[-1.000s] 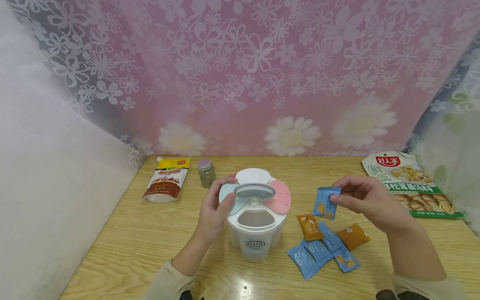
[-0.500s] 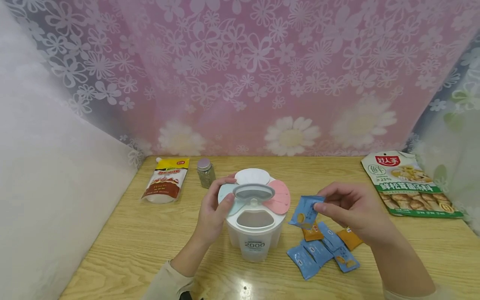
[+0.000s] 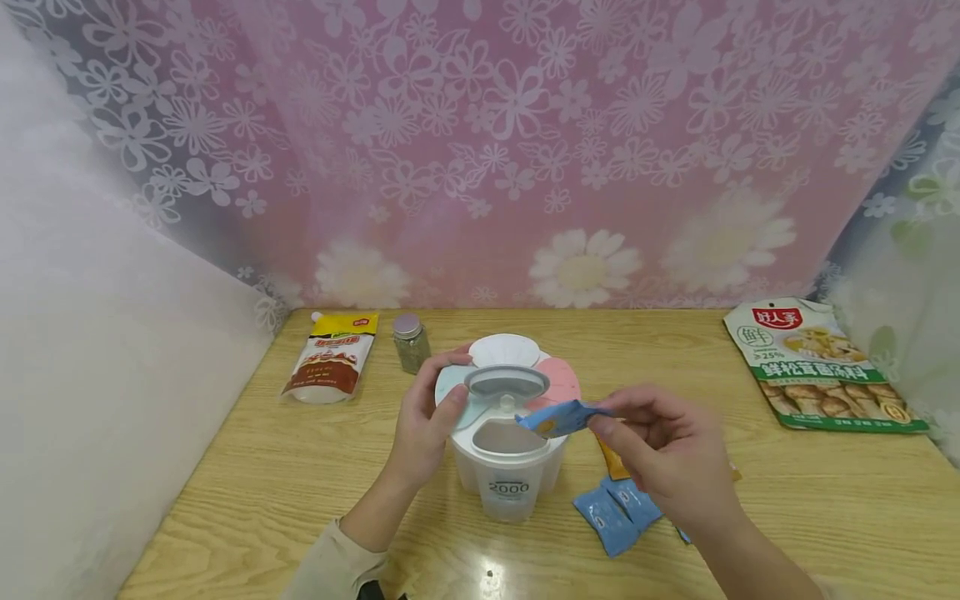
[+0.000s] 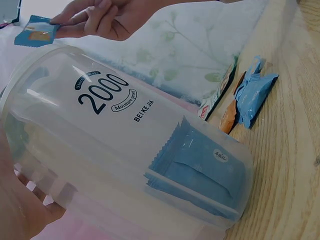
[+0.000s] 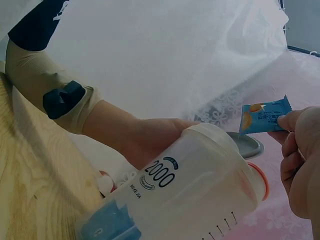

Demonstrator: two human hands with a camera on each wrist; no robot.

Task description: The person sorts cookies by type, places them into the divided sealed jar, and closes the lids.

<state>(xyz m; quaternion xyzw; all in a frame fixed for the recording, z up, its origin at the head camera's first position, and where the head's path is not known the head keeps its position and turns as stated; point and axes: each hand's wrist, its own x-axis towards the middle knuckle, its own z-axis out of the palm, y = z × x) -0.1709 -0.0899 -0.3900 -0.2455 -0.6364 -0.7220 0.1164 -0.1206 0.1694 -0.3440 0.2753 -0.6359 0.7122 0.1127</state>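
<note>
Blue snack packet (image 3: 557,420): pinched by right hand (image 3: 669,457), pointed leftward above open compartment's (image 3: 501,437) right edge.
Lidded canister (image 3: 512,465): gripped by left hand (image 3: 425,425).

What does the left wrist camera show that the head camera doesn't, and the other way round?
Only the left wrist view shows at least one blue packet inside the clear storage container and makes the lettering BEI KE JIA readable. Only the head view shows the spouted pouch and the purple-capped glass jar. Both show the left hand on the container, the right hand pinching a blue snack packet, and loose packets on the wood-grain table.
</note>
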